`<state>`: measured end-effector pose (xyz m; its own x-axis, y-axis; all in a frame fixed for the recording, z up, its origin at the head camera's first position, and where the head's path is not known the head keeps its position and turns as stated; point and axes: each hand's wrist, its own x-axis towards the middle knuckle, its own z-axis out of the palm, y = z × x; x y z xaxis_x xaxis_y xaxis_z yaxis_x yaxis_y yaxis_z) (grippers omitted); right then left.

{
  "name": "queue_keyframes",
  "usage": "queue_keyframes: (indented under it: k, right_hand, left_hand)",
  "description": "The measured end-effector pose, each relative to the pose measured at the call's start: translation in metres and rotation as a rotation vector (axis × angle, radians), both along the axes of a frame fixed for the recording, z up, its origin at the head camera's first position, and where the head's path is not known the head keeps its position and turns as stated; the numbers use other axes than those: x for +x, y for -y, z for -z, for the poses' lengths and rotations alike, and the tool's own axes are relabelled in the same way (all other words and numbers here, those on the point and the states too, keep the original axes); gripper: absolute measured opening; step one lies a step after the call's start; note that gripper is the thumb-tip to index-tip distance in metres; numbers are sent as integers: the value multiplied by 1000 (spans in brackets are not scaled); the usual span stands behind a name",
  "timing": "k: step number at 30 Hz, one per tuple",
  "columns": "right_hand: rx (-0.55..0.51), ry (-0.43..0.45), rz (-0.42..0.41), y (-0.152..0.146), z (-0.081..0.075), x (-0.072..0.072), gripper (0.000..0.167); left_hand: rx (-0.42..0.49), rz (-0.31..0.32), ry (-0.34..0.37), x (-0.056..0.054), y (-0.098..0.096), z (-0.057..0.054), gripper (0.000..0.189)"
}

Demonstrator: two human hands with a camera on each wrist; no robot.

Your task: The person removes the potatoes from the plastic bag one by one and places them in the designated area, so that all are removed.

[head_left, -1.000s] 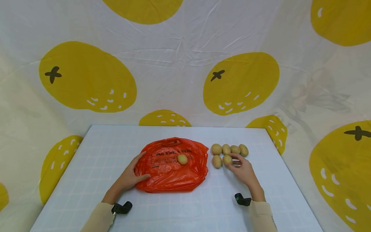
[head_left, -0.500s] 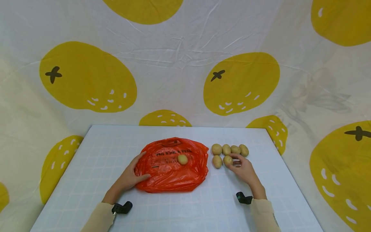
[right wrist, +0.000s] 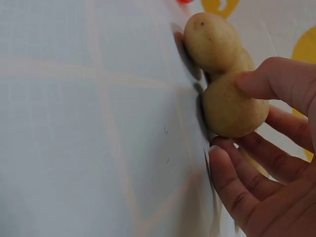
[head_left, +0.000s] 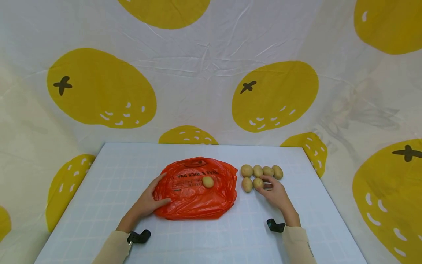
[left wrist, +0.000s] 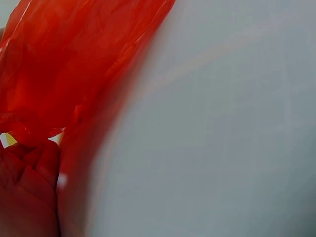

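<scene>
In the head view a red plastic bag [head_left: 194, 203] with black print lies on the table, and one small potato [head_left: 208, 182] rests on top of it. My left hand [head_left: 146, 200] rests at the bag's left edge, thumb and forefinger spread; its other fingers are largely hidden. Right of the bag, my right hand [head_left: 275, 192] pinches a potato [head_left: 258, 183] between thumb and fingers, at the table surface beside another potato [head_left: 247, 184]. In the right wrist view the thumb lies over the held potato [right wrist: 232, 108], close to a neighbouring potato [right wrist: 210, 42].
A back row of several potatoes [head_left: 258, 171] sits just behind the held one. The white table [head_left: 211, 242] has a faint grid pattern. A pale cloth [head_left: 197, 91] with big yellow fruit prints hangs behind and at the sides. A black device [head_left: 140, 236] is strapped on each wrist.
My right hand shifts slightly left with the potato, bringing it against the one beside it. The left hand and the bag stay put.
</scene>
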<state>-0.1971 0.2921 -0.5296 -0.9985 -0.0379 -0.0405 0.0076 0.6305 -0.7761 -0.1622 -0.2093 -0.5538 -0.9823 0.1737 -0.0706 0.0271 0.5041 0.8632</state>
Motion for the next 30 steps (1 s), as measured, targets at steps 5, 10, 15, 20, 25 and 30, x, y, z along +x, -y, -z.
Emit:
queue_keyframes:
  k: [5,10,15,20,25,30]
  right_hand:
    - [8,2,-10,0,1,-2,50]
    - [17,4,-20,0,0,-3,50]
    - [18,17,-19,1,-1,-2,50]
    - [27,23,-22,2,-2,-2,49]
    - [22,25,-20,3,-2,-1,50]
    - [5,8,-21,1,0,-1,50]
  left_hand:
    - [3,-1,-4,0,0,1,100]
    - [4,0,-14,-1,1,2,100]
    - [3,0,-8,0,1,3,100]
    - [-7,-8,2,-1,1,3,100]
    - [3,1,-16,0,1,3,99]
    - [5,14,-43,1,3,4,98]
